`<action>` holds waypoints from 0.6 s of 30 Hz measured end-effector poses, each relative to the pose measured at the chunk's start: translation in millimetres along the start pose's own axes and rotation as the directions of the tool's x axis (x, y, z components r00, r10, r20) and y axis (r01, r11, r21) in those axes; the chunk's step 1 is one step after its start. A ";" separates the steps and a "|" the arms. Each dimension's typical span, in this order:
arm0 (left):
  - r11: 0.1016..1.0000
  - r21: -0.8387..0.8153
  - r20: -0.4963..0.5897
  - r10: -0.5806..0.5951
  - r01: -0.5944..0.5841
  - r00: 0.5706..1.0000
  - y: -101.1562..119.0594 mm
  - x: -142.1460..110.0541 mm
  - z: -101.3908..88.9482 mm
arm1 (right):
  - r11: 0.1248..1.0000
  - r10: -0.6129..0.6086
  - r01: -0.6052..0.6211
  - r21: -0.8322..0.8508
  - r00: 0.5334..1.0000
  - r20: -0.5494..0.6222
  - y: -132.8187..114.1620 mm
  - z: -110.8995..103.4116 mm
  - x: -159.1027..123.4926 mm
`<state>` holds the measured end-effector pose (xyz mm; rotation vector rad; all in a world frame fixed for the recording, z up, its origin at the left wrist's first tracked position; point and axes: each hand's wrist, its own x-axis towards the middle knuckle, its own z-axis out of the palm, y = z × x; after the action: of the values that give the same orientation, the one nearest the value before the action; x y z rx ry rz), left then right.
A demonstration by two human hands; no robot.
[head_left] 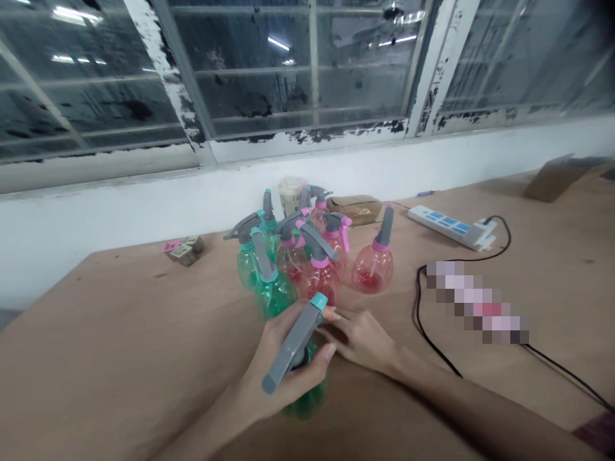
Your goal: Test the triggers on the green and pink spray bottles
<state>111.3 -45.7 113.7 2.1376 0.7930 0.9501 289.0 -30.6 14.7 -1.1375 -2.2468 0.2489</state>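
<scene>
My left hand (pixel 283 365) is wrapped round the neck of a green spray bottle (pixel 307 400) with a grey head and a turquoise nozzle. The bottle leans a little, its head rising above my fingers. My right hand (pixel 365 336) is closed against the same bottle from the right, its fingertips just under the nozzle and partly hidden behind it. Just beyond my hands stands a cluster of spray bottles: a green one (pixel 276 296) with a grey trigger, a pink one (pixel 321 282) beside it, and several more behind. Another pink bottle (pixel 372 269) stands slightly apart at the right.
Behind the bottles are a lidded cup (pixel 291 195) and a piece of brown cardboard (pixel 355 210). A white power strip (pixel 449 225) and black cable (pixel 417 314) lie to the right, near a blurred-out object (pixel 475 301). Small blocks (pixel 185 251) sit at left, on the wooden table (pixel 120 339).
</scene>
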 end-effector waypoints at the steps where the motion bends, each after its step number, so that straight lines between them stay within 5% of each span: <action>1: 1.000 0.011 0.002 0.005 -0.006 1.000 -0.5 -0.4 0.2 | 0.999 0.021 -0.023 -0.028 0.998 -0.062 2.0 -2.5 0.6; 7: 0.998 0.069 -0.007 0.017 -0.016 1.000 -2.5 -2.4 0.7 | 0.971 0.193 -0.223 -0.089 0.946 -0.261 17.0 -15.9 5.3; 18: 0.998 0.048 -0.039 0.048 -0.046 0.998 -8.4 -6.2 3.7 | 0.944 0.204 -0.235 -0.230 0.967 -0.150 21.0 5.1 -2.8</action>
<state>108.6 -46.4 103.0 2.1926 0.7947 1.0104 301.3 -19.4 0.6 -1.4963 -2.0814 -0.0147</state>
